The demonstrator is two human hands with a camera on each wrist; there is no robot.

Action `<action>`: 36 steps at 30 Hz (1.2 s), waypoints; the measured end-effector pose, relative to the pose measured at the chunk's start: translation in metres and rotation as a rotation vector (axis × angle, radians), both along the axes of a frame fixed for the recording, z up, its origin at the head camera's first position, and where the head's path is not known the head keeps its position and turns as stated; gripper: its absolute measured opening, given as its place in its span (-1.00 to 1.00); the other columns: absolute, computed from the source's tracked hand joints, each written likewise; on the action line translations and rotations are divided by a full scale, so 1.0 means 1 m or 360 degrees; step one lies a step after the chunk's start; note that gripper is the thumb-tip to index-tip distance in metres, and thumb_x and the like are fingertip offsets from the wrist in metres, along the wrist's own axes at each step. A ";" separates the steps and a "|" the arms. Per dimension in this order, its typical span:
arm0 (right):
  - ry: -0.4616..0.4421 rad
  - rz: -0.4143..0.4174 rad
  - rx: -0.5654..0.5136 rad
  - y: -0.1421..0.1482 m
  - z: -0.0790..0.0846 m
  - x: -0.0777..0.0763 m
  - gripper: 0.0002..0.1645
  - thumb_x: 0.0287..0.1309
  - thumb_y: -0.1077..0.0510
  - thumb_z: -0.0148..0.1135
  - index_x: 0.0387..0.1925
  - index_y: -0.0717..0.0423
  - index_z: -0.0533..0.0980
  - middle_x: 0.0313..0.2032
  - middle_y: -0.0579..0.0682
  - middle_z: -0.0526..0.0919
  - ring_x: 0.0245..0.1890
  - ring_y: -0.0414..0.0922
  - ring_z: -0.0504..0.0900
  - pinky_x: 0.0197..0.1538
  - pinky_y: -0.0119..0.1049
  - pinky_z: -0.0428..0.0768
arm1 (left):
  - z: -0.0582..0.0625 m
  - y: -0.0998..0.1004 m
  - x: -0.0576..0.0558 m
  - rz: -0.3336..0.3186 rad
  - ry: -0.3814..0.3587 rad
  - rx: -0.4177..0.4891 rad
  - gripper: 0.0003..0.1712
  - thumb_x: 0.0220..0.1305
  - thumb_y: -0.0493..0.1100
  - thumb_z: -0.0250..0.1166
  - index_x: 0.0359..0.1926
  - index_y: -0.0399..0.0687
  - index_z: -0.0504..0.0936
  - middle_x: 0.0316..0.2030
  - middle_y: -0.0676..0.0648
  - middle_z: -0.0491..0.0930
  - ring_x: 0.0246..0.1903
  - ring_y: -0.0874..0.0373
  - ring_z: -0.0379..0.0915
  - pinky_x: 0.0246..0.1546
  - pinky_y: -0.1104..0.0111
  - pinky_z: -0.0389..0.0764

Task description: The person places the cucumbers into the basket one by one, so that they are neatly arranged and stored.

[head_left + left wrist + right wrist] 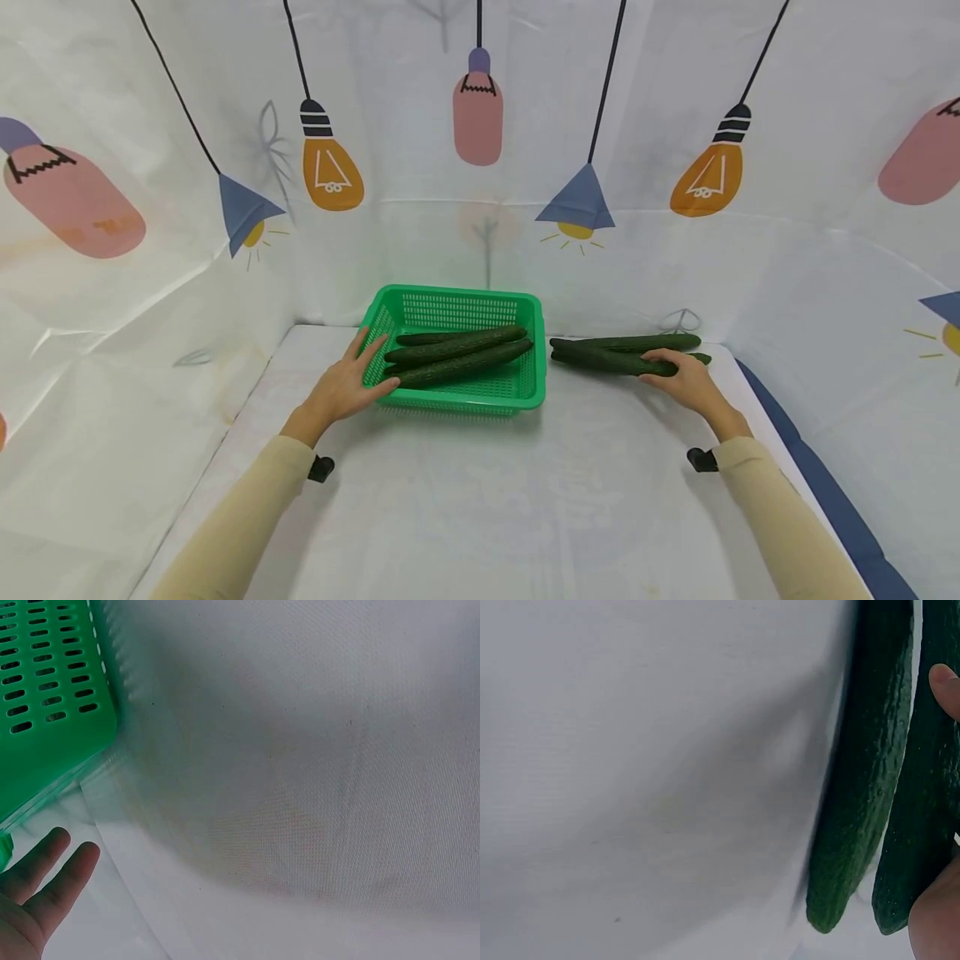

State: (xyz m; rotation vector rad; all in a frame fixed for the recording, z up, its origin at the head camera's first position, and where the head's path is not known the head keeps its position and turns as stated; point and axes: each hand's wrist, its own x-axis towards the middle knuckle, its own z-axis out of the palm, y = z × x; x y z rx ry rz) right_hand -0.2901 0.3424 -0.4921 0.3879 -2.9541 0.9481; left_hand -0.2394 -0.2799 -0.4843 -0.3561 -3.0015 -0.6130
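My left hand point(345, 387), fingers spread and fairly straight, rests at the left front corner of a green plastic basket point(457, 402). Several dark green cucumbers point(461, 364) lie side by side inside it. In the left wrist view, two fingers point(64, 889) extend beside the basket's slotted wall point(52, 690). To the right of the basket, my right hand point(686, 385) grips a cucumber point(600, 359) near its right end, thumb in front. Close behind lies another cucumber point(645, 342). The right wrist view shows two cucumbers lengthwise, with a fingertip point(946, 686) on the right one point(915, 825).
A white cloth covers the table point(480, 500). White sheeting printed with hanging lamps point(480, 117) rises behind and on both sides. Blue fabric point(817, 492) runs along the table's right edge. A black strap mount sits at each wrist.
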 end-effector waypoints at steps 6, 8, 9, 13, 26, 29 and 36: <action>-0.0005 0.0000 -0.0001 -0.003 0.012 -0.006 -0.41 0.29 -0.04 0.42 0.25 0.13 0.54 0.26 0.33 0.55 0.31 0.42 0.40 0.20 0.45 0.39 | -0.001 0.000 0.000 0.0001 0.0010 0.0019 0.07 0.31 0.46 0.19 0.66 0.20 0.02 0.65 -0.21 -0.19 -0.24 -0.20 0.68 -0.23 -0.08 0.64; 0.0010 0.0006 -0.0019 -0.004 0.016 -0.008 -0.41 0.30 -0.04 0.42 0.24 0.15 0.54 0.24 0.34 0.56 0.30 0.41 0.41 0.22 0.44 0.38 | -0.002 -0.001 0.000 0.0001 0.0016 0.0024 0.07 0.31 0.46 0.19 0.66 0.18 0.02 0.65 -0.22 -0.19 -0.23 -0.21 0.68 -0.24 -0.09 0.64; 0.0018 0.0010 -0.0028 -0.004 0.018 -0.009 -0.41 0.30 -0.05 0.42 0.24 0.15 0.54 0.23 0.34 0.57 0.30 0.40 0.42 0.22 0.44 0.38 | -0.003 -0.001 -0.001 0.0001 0.0020 0.0028 0.07 0.31 0.46 0.19 0.66 0.17 0.03 0.65 -0.22 -0.18 -0.23 -0.21 0.68 -0.24 -0.09 0.64; 0.0063 0.0034 -0.0056 -0.007 0.025 -0.011 -0.43 0.30 -0.03 0.42 0.22 0.19 0.55 0.21 0.36 0.59 0.27 0.39 0.44 0.25 0.43 0.37 | -0.003 -0.001 -0.001 0.0002 0.0020 0.0035 0.07 0.31 0.46 0.20 0.65 0.16 0.04 0.65 -0.21 -0.18 -0.26 -0.19 0.68 -0.27 -0.06 0.64; 0.0071 0.0047 -0.0035 -0.017 0.040 -0.022 -0.42 0.32 -0.06 0.39 0.19 0.22 0.53 0.17 0.36 0.58 0.21 0.35 0.49 0.21 0.35 0.44 | -0.002 -0.001 -0.001 0.0003 0.0018 0.0025 0.08 0.30 0.48 0.19 0.66 0.22 0.02 0.65 -0.20 -0.18 -0.27 -0.18 0.67 -0.30 -0.02 0.64; 0.0075 0.0046 -0.0048 -0.021 0.045 -0.023 -0.44 0.33 -0.04 0.39 0.18 0.23 0.52 0.15 0.37 0.57 0.19 0.34 0.49 0.19 0.34 0.44 | -0.001 -0.001 0.000 0.0001 0.0017 0.0027 0.08 0.30 0.49 0.19 0.66 0.26 0.00 0.65 -0.20 -0.18 -0.22 -0.22 0.68 -0.27 -0.05 0.64; 0.0113 0.0045 -0.0053 -0.031 0.054 -0.028 -0.50 0.29 -0.01 0.43 0.12 0.18 0.55 0.12 0.29 0.61 0.18 0.27 0.52 0.22 0.29 0.45 | 0.000 0.000 0.000 0.0002 0.0015 0.0020 0.07 0.30 0.48 0.19 0.66 0.26 0.00 0.65 -0.20 -0.18 -0.21 -0.22 0.68 -0.26 -0.04 0.65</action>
